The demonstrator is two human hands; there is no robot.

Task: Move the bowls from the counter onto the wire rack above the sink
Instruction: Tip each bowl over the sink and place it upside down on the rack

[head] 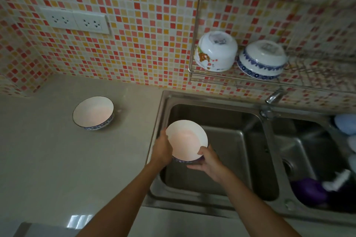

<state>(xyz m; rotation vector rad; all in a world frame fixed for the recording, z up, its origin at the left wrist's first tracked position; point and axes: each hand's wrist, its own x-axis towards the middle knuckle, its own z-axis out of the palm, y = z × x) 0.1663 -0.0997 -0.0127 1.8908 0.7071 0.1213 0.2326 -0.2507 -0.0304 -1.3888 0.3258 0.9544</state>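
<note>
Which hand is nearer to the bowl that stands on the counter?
Left. The left hand holds another bowl's near side, right of the counter bowl; the right hand is farther right.

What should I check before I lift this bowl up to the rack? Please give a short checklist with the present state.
1. Both hands hold the bowl: ok, left hand on its left side, right hand at its near right edge.
2. Bowl is empty: ok, inside shows bare white.
3. Free place on the wire rack: ok, open wire to the right of the two upside-down bowls.
4. Bowl turned upside down like those: not ok, it faces up.
5. Counter cleared: not ok, one bowl on the counter.
6. Bowl is dry: cannot tell.
</note>
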